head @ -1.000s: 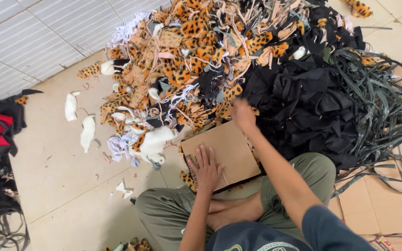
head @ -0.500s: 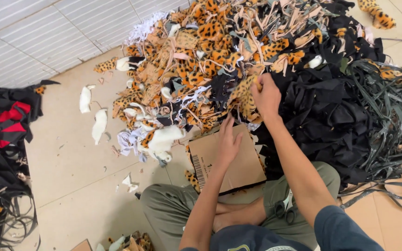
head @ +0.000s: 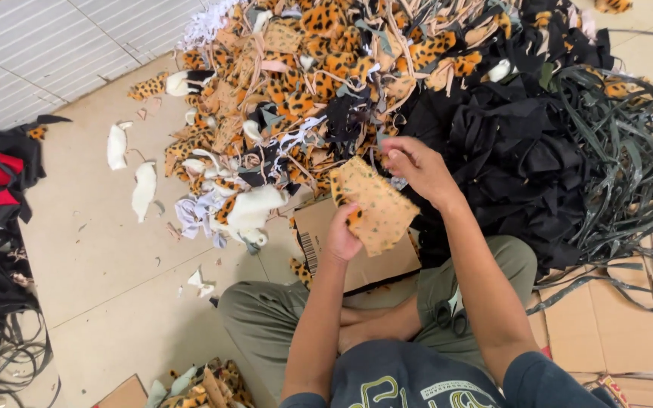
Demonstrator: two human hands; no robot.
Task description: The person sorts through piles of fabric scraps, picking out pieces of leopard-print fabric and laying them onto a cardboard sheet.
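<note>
Since a second ago: we see both hands off the cardboard and the heap and now raised together over the lap, a leopard scrap between them.
Scrap (head: 376, 208): a flat piece, tan backing toward us with dark flecks, spotted fur showing at its edges; it is held in the air above the cardboard (head: 319, 234), clear of the pile.
Left hand (head: 343, 236): earlier we saw it flat on the cardboard; now it is closed on the scrap's lower left edge, thumb on top.
Right hand (head: 415, 168): half a second ago it was down in the heap; now it has drawn back and pinches the scrap's upper right corner.
Pile (head: 304, 83): leopard, cream and tan offcuts just beyond the hands, black fabric (head: 508, 151) to its right.
What it means: we judge one piece has been picked out of the pile and is being held up flat between both hands.
Floor (head: 92, 257): a few white scraps (head: 143, 189) lie apart at left.
</note>
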